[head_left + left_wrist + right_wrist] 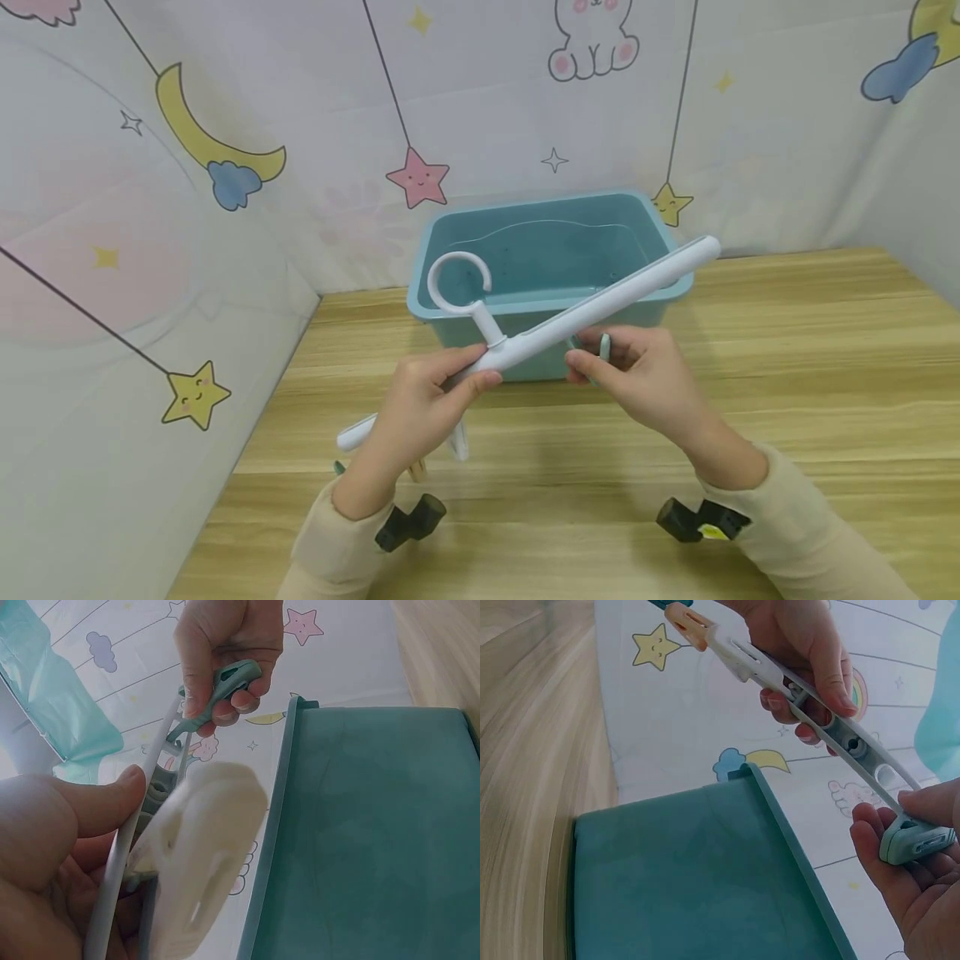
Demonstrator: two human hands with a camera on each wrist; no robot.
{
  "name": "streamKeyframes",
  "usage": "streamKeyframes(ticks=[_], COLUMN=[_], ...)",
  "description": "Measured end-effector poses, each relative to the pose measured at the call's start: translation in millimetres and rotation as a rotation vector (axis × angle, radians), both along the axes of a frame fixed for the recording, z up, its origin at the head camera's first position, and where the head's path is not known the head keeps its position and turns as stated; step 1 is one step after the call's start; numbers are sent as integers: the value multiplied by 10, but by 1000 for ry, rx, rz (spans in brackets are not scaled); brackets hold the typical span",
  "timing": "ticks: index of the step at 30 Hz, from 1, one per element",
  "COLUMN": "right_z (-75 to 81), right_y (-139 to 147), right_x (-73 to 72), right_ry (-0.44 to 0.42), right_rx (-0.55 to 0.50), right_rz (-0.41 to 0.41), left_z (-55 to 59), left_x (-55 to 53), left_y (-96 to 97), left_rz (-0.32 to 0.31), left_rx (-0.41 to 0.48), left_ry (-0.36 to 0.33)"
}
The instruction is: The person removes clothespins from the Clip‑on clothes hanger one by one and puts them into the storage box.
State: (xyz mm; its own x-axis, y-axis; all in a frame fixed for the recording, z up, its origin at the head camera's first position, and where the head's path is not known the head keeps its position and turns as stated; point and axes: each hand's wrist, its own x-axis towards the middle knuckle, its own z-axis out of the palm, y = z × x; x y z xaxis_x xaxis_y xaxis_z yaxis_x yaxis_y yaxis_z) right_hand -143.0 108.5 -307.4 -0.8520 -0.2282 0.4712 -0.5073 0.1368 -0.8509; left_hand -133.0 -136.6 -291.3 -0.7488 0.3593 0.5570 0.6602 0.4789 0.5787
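A white clip hanger (600,307) with a round hook (433,287) is held slanting up to the right, in front of a blue-green tub. My left hand (423,404) grips its bar beside the hook's stem. With thumb and fingers my right hand (648,371) pinches a green clothes peg (911,841) under the bar; in the left wrist view this peg (232,681) meets the hanger's underside. More pegs hang on the other half: a white peg (739,654), a peach peg (686,626) and a teal one, partly cut off by the frame.
The blue-green tub (551,310) stands on the wood-grain table (787,375) near its back edge, just beyond the hands. Behind and to the left hangs a pale cloth (495,100) printed with stars and moons. Black cameras sit on both wrists.
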Motion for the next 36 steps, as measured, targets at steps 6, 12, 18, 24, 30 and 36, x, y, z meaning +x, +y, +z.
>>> streamKeyframes(ticks=[6, 12, 18, 24, 30, 36], right_z=[-33, -68, -81, -115, -145, -169], right_y=[-41, -78, -96, -118, -150, -150], right_x=[6, -8, -21, -37, -62, -92], right_ry=[167, 391, 515, 656, 753, 841], right_rx=[17, 40, 67, 89, 69, 171], right_rz=[-65, -118, -181, -256, -299, -406], left_z=[-20, -32, -34, -32, -31, -60], left_x=[-15, -22, -26, -26, -18, -9], left_y=[-5, -5, -4, 4, 19, 54], left_rz=[-3, -1, -9, -11, -7, 19], left_rx=[-1, -9, -6, -2, 1, -19], left_ry=[27, 58, 56, 70, 83, 108])
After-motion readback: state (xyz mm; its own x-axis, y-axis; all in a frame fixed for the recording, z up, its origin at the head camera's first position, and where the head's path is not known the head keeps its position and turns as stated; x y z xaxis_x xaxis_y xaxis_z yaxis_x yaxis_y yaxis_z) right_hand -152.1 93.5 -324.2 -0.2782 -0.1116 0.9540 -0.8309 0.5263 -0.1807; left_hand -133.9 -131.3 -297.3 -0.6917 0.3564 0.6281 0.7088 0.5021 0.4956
